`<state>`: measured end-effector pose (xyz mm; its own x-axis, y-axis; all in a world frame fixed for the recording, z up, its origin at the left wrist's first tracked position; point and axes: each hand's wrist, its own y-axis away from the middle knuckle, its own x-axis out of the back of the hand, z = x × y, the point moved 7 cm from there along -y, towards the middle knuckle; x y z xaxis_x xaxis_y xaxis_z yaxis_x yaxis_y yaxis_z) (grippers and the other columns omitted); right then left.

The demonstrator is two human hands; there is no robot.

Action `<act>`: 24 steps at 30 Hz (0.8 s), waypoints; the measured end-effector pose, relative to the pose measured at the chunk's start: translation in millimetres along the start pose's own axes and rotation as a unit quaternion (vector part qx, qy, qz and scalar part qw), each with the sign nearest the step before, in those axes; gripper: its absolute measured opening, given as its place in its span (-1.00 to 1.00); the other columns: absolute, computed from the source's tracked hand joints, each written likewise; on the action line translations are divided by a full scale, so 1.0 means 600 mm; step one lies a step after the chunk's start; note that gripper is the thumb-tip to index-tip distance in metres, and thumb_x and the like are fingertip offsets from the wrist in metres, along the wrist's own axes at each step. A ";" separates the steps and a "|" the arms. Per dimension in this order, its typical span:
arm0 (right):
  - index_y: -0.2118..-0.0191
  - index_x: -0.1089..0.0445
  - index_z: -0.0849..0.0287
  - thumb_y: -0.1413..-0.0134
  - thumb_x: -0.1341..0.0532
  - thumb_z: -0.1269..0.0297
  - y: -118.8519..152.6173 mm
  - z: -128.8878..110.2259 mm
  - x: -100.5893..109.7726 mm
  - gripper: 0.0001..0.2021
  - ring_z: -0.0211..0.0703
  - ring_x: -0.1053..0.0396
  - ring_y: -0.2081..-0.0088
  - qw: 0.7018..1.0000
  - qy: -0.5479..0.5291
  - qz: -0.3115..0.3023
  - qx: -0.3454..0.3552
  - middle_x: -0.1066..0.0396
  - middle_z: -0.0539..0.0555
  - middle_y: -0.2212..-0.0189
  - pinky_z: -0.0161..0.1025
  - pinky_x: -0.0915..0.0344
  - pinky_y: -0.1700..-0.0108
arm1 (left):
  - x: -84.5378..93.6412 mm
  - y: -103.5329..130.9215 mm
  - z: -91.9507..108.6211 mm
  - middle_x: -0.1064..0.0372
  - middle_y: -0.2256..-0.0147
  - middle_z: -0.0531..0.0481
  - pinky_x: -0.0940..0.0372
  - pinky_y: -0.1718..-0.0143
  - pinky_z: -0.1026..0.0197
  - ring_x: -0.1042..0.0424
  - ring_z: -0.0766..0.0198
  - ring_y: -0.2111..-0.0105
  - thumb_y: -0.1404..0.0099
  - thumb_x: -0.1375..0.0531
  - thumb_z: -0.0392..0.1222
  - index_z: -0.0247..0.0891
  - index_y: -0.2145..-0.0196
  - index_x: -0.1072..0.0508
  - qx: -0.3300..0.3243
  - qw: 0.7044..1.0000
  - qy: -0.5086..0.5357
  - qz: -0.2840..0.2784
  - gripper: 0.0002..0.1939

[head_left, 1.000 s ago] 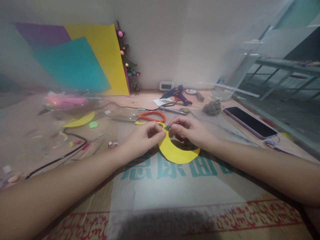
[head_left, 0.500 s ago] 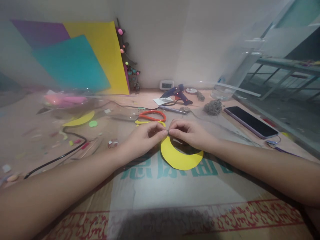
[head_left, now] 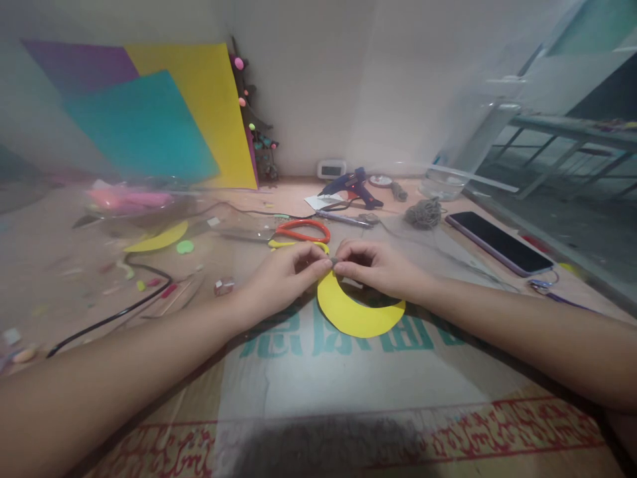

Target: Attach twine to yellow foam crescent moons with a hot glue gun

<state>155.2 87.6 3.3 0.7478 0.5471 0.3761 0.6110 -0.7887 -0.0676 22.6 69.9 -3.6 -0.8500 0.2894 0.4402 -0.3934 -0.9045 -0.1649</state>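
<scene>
A yellow crescent cut-out (head_left: 361,318), of paper or thin foam, hangs below my fingers, its left tip between both hands. My left hand (head_left: 303,269) is closed in a pinch at that tip. Fingertip to fingertip with it, my right hand (head_left: 373,265) pinches a small grey bit at the tip, which looks like twine. A thin grey strand runs from behind my right hand toward the ball of grey twine (head_left: 424,213). Just beyond my left hand lie scissors (head_left: 303,230) with red and yellow handles. My fingers partly hide the tip.
A glue gun (head_left: 355,188), a pen (head_left: 346,218) and a small digital clock (head_left: 332,169) stand or lie toward the wall. At right is a phone (head_left: 500,243). On the left are a black cable (head_left: 114,313), a yellow offcut (head_left: 162,238) and scraps. Coloured sheets (head_left: 144,126) lean at the back.
The crescent has shifted very slightly to the left and up. A little more of the grey bit shows between my fingertips. Both hands keep their pinch.
</scene>
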 end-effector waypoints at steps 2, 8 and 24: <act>0.42 -0.34 0.20 -0.05 -0.29 0.14 0.001 0.001 -0.003 -0.77 -0.39 -0.16 0.59 1.000 -0.022 -0.007 -0.004 -0.27 -0.09 0.58 -0.36 -0.11 0.56 | -0.001 0.000 -0.003 -0.24 0.53 0.12 -0.16 0.54 0.36 -0.25 0.41 0.57 -0.38 -0.08 0.05 -0.27 0.32 -0.37 0.007 1.000 0.011 -0.006 -0.68; 0.38 -0.30 0.18 -0.12 -0.24 0.12 0.002 0.007 -0.005 -0.77 -0.39 -0.14 0.63 0.998 -0.065 -0.006 -0.020 -0.24 -0.12 0.64 -0.38 -0.08 0.60 | -0.001 -0.003 -0.011 -0.24 0.52 0.12 -0.20 0.60 0.36 -0.28 0.41 0.60 -0.40 -0.03 0.08 -0.25 0.20 -0.35 0.023 0.997 0.071 0.008 -0.68; 0.37 -0.28 0.17 -0.15 -0.22 0.16 -0.001 0.012 0.002 -0.80 -0.41 -0.16 0.68 0.996 -0.073 0.023 -0.037 -0.26 -0.14 0.65 -0.39 -0.04 0.66 | 0.003 -0.007 -0.019 -0.23 0.58 0.17 -0.19 0.62 0.40 -0.25 0.45 0.64 -0.37 -0.13 -0.03 -0.23 0.37 -0.21 0.020 0.990 0.133 0.036 -0.74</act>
<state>157.4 90.7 -2.9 0.8077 0.5403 0.2362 0.5584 -0.8295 -0.0119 18.4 77.6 -12.4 -0.9400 0.2905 0.1790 -0.3177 -0.9364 -0.1492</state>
